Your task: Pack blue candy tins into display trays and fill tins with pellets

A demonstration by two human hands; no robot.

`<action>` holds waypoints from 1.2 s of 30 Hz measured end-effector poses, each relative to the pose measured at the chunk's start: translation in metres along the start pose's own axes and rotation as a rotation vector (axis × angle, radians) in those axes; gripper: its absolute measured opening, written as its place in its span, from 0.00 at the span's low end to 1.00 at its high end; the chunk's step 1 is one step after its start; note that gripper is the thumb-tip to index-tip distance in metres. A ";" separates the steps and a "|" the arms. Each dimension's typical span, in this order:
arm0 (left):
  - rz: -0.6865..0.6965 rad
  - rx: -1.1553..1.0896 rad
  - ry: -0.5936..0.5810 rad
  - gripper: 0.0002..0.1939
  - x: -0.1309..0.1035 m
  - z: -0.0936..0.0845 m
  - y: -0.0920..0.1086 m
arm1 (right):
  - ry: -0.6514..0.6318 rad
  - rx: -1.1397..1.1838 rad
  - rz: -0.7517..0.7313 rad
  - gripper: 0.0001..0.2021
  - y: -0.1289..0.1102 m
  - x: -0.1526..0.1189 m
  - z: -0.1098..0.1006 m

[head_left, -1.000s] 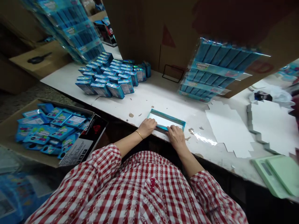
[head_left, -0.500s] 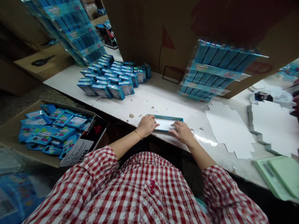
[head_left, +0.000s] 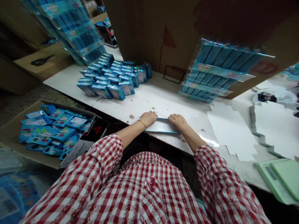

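Observation:
A shallow cardboard tray, white inside with blue edges, lies near the front edge of the white table. My left hand, below a gold bangle, closes over its far left corner. At the far right corner my right hand grips the tray's wall with curled fingers. The fingertips of both hands are partly hidden behind the knuckles. Beyond my left hand, small blue boxes stand in rows on the table.
An open carton of blue packs stands low at the left. Display packs of blue boxes lean against a big cardboard box. Flat white card blanks and a green scale lie at the right. Scissors rest far left.
Both hands have moved from inside the tray to its far corners, with fingers now curled over the far wall. The boxes and blanks have stayed put.

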State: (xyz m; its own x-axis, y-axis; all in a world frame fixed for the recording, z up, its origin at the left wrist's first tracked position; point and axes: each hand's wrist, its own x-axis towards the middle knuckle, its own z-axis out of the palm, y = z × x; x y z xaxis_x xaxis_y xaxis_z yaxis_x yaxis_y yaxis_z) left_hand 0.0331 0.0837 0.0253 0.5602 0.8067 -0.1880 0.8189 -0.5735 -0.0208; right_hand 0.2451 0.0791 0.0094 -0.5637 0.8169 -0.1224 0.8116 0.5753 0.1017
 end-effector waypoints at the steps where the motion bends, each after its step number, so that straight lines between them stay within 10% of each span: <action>1: -0.007 -0.002 -0.004 0.15 -0.002 0.000 0.000 | 0.020 0.028 0.044 0.13 0.004 -0.005 0.000; 12: -0.022 0.024 -0.015 0.14 -0.003 0.008 -0.002 | -0.016 0.121 0.184 0.11 0.010 0.001 -0.014; 19: -0.234 -0.121 -0.033 0.15 -0.030 0.003 -0.002 | 0.493 0.767 0.694 0.27 0.005 -0.037 0.019; 30: -0.408 -0.436 -0.045 0.20 0.027 -0.005 0.006 | 0.044 0.597 0.847 0.19 -0.050 0.023 -0.012; 36: -0.515 -0.469 0.014 0.21 0.008 -0.001 -0.011 | 0.024 0.562 0.628 0.19 -0.052 0.048 -0.016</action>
State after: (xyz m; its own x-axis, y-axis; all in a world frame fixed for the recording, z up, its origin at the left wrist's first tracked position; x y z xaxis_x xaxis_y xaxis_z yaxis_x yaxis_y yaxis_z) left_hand 0.0289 0.0966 0.0255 0.0847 0.9631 -0.2555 0.9466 0.0023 0.3225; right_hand 0.1737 0.0894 0.0142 0.0197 0.9824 -0.1855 0.9277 -0.0871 -0.3630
